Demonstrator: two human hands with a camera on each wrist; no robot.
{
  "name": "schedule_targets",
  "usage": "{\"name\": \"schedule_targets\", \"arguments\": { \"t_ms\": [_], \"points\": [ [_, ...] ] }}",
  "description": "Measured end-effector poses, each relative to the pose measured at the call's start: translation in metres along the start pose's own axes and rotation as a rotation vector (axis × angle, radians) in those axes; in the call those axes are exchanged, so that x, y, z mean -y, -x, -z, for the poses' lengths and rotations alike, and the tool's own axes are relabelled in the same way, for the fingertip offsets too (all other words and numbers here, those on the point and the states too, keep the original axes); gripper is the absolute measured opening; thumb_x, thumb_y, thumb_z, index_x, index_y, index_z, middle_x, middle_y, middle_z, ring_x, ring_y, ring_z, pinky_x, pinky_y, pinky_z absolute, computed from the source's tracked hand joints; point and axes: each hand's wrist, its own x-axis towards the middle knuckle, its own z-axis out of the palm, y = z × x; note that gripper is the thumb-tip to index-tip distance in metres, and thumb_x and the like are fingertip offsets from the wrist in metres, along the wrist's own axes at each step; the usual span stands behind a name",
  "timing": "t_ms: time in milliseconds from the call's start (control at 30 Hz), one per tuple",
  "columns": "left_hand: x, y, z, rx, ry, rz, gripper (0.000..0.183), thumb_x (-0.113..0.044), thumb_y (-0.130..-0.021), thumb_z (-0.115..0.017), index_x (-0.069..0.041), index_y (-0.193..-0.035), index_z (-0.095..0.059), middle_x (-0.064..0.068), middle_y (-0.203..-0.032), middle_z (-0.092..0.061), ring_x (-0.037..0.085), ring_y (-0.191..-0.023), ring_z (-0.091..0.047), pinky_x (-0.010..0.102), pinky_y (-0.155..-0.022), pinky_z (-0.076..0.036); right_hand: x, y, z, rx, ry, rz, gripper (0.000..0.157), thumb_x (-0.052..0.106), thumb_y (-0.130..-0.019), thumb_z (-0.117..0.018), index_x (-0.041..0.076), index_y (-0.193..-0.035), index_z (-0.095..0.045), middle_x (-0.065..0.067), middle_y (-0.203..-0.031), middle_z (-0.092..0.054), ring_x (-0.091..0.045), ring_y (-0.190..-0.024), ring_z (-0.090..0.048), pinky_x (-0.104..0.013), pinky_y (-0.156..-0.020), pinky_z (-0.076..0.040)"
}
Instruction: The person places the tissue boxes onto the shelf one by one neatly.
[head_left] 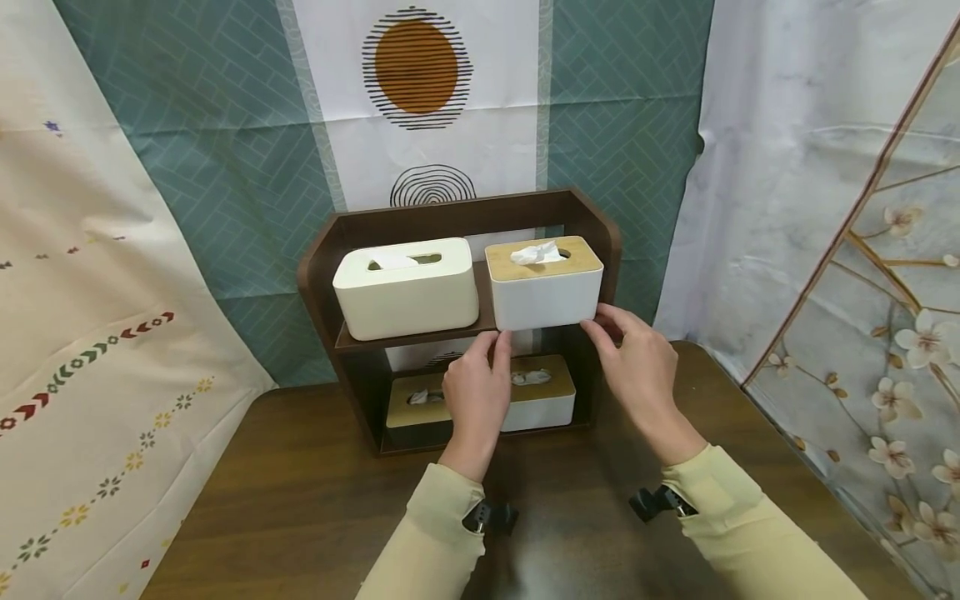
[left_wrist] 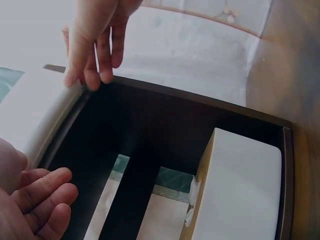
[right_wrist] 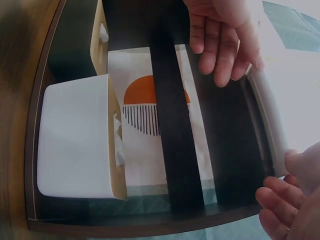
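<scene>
A white tissue box with a wooden lid [head_left: 547,302] sits on the right of the upper shelf, a tissue poking from its slot. My left hand [head_left: 480,383] is at its lower left front edge, and my right hand [head_left: 641,367] at the lower right corner. In the right wrist view, the thumbs of the left hand [right_wrist: 222,40] and right hand [right_wrist: 295,200] touch the box's front edge. The other fingers hang relaxed below, not wrapped round it. To its left stands a cream tissue box [head_left: 408,304].
The dark brown two-tier shelf [head_left: 450,221] stands on a wooden table [head_left: 300,500]. Its lower tier holds a white wooden-lidded tissue box [left_wrist: 245,185] and a dark green one [right_wrist: 75,45]. Patterned cloths [head_left: 225,167] hang behind and at the sides.
</scene>
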Motion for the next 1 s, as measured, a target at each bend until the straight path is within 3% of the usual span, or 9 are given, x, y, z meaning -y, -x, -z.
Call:
{"name": "schedule_targets", "arguments": {
  "t_ms": [233, 467, 1000],
  "points": [
    [0.0, -0.007, -0.001, 0.005, 0.001, 0.006, 0.036, -0.035, -0.115, -0.063, -0.014, -0.092, -0.081, -0.002, -0.07, -0.073, 0.013, -0.046, -0.048, 0.037, -0.051, -0.041, 0.0, -0.006, -0.005, 0.008, 0.03, 0.003, 0.034, 0.032, -0.104, -0.081, 0.006, -0.126, -0.082, -0.013, -0.102, -0.083, -0.034, -0.091, -0.078, -0.054, -0.068, -0.054],
    [0.003, -0.01, -0.002, 0.021, -0.035, 0.025, 0.041, -0.039, -0.114, -0.064, -0.016, -0.085, -0.083, -0.002, -0.072, -0.076, 0.014, -0.049, -0.054, 0.037, -0.051, -0.043, -0.003, -0.008, -0.009, -0.001, 0.035, -0.003, 0.033, 0.033, -0.102, -0.083, 0.008, -0.123, -0.084, -0.013, -0.101, -0.083, -0.034, -0.084, -0.076, -0.049, -0.061, -0.05],
    [0.003, -0.014, -0.006, 0.012, -0.083, 0.062, 0.044, -0.041, -0.114, -0.063, -0.019, -0.08, -0.082, -0.006, -0.069, -0.076, 0.014, -0.046, -0.054, 0.037, -0.05, -0.043, -0.006, -0.012, -0.016, -0.035, 0.037, -0.004, 0.028, 0.033, -0.101, -0.084, 0.01, -0.118, -0.085, -0.01, -0.092, -0.081, -0.03, -0.074, -0.071, -0.046, -0.062, -0.045]
  ]
}}
